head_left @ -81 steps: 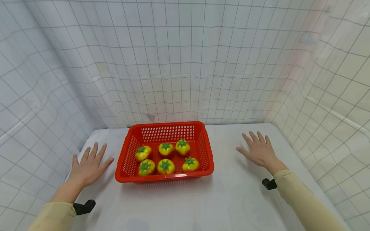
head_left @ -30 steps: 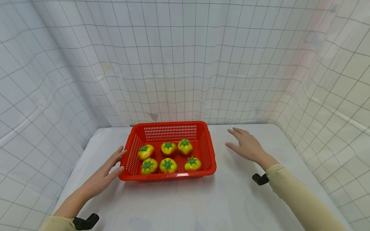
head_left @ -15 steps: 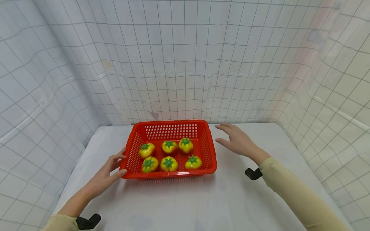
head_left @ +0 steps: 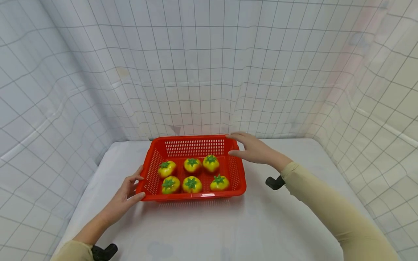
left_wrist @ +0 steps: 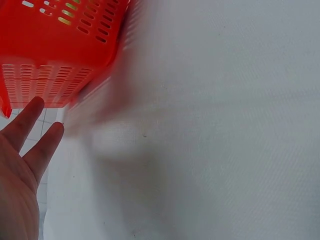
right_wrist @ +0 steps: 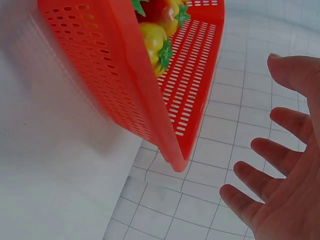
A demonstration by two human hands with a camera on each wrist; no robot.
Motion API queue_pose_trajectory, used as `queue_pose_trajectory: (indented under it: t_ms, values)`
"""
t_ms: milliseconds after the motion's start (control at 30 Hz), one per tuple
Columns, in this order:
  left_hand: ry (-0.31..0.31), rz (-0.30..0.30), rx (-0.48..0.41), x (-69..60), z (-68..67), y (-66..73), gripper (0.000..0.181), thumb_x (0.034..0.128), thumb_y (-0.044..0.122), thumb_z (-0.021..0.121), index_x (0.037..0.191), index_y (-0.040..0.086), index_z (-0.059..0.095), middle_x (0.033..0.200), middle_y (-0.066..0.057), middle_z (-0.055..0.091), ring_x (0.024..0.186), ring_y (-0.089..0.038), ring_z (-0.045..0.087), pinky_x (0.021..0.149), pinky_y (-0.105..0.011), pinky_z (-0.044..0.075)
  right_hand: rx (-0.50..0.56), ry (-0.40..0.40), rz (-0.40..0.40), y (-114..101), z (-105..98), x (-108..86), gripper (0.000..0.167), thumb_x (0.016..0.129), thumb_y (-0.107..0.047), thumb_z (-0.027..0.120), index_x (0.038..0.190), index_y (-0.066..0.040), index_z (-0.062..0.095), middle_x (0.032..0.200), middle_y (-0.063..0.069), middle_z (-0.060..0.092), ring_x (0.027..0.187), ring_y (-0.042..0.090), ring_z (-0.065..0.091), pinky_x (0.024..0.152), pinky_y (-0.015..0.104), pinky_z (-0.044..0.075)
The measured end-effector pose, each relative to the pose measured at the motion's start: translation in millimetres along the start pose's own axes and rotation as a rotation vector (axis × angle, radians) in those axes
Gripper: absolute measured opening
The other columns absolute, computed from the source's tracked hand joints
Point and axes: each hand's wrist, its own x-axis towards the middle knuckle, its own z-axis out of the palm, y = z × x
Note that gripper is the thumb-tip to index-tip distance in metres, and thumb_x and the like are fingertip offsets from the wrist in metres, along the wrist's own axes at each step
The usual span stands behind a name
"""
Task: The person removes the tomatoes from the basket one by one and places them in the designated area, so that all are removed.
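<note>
Checked white cloth (head_left: 192, 72), hung behind and at both sides; before it, one white-covered table (head_left: 196, 228). We list on it one red basket (head_left: 192, 197), set at the far edge, a little left of the middle and well in from the far corners. Changed since the earlier views: both hands, formerly spread near the table's left and right edges, have come inward to the basket's two ends; the fruit lies as before. We take this to mean that the basket as a whole, not any single piece, has the hands' attention. Left hand (head_left: 122, 201): at the left end, fingers loose and extended, thumb by the near left corner; whether it touches, we cannot tell. Right hand (head_left: 256, 149): at the far right corner, fingers spread, holding nothing, apart from the rim in the right wrist view. Basket described: rectangular, glossy, slotted walls, broad flared rim, upright. Contents: six tomato-like fruits (head_left: 192, 185), shiny yellow flushed with red, green star-shaped caps, in two uneven rows of three.
</note>
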Motion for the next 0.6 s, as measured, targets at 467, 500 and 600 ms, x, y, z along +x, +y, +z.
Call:
queue_pose_trajectory:
  t_ms: [467,500,600]
  values:
    - [0.028,0.002,-0.109,0.8,8.2,-5.4,0.056,0.0971,0.007,0.065,0.140,0.006,0.029,0.172,-0.010,0.003,0.139,-0.059,0.033,0.091,-0.019,0.051,0.077,-0.213,-0.037,-15.9,1.1,42.2,0.076,0.093,-0.038,0.073,0.158,-0.018,0.039,0.160,0.007,0.039,0.147,0.029,0.033,0.116,0.054,0.034]
    - [0.030,0.003,-0.123,1.1,8.9,-5.6,0.056,0.0970,0.006,0.065,0.139,0.005,0.029,0.172,-0.010,0.003,0.140,-0.060,0.030,0.091,-0.019,0.051,0.079,-0.226,-0.036,-17.0,1.4,44.7,0.076,0.093,-0.038,0.073,0.158,-0.018,0.039,0.160,0.007,0.039,0.147,0.029,0.032,0.116,0.054,0.033]
    - [0.037,0.003,-0.147,1.6,10.7,-4.9,0.055,0.0968,0.004,0.064,0.139,0.004,0.029,0.172,-0.009,0.002,0.144,-0.060,0.022,0.090,-0.020,0.052,0.080,-0.255,-0.031,-19.1,3.5,51.8,0.076,0.094,-0.039,0.072,0.158,-0.018,0.038,0.161,0.006,0.038,0.148,0.027,0.031,0.117,0.053,0.031]
